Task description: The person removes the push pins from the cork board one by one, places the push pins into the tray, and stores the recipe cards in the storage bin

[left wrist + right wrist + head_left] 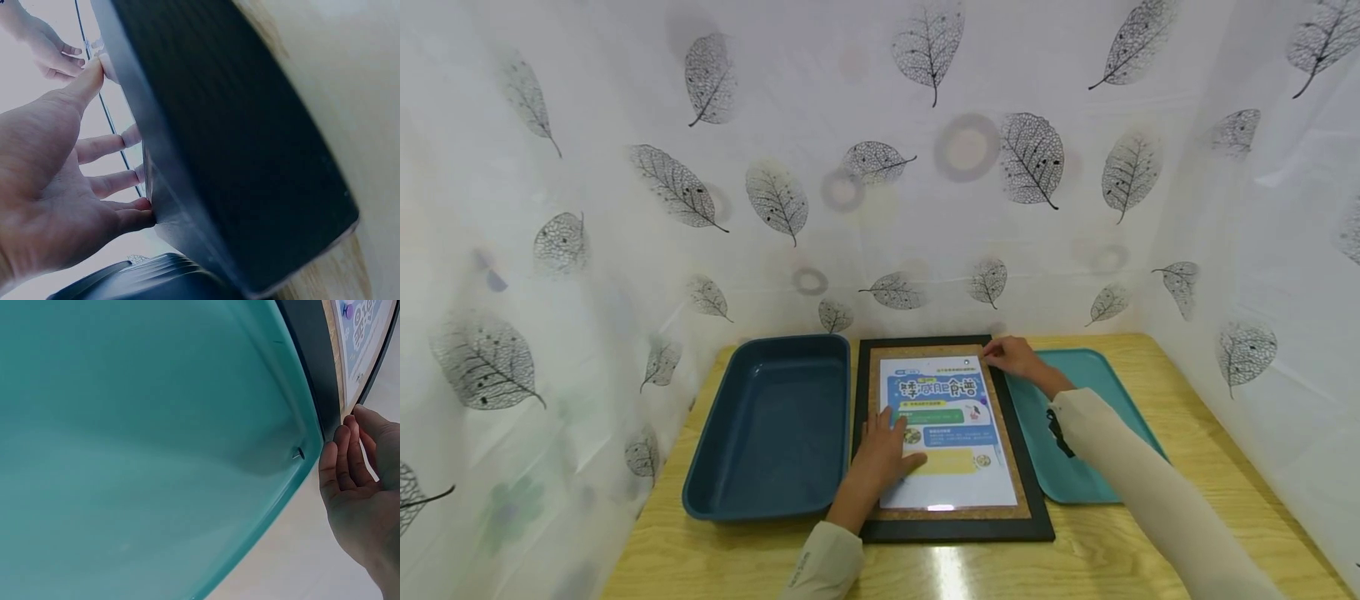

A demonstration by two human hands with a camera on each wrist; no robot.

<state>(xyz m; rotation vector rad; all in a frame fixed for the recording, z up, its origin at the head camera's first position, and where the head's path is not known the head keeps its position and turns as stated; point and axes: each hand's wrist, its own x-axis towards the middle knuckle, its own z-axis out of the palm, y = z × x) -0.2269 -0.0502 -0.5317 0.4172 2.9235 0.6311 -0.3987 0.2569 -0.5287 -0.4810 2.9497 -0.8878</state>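
Observation:
A black-framed cork board [955,531] lies on the table with a printed poster [992,487] on it. My left hand [880,454] rests on the poster's left part with fingers spread. The left wrist view shows its fingertips [130,136] on the board, past the thick black frame side [206,125]. At the board's far right corner is my right hand [1015,357], thumb and fingertips brought close together; whether something small lies between them is hidden. A small pale pin-like dot [966,362] shows near the poster's top right corner.
Left of the board stands a deep dark blue tray [696,492]. A shallow teal tray [1075,475] lies to the right, partly under my right forearm, with a small metallic item [299,453] in its corner. A leaf-patterned curtain [925,233] encloses the wooden table [1232,492].

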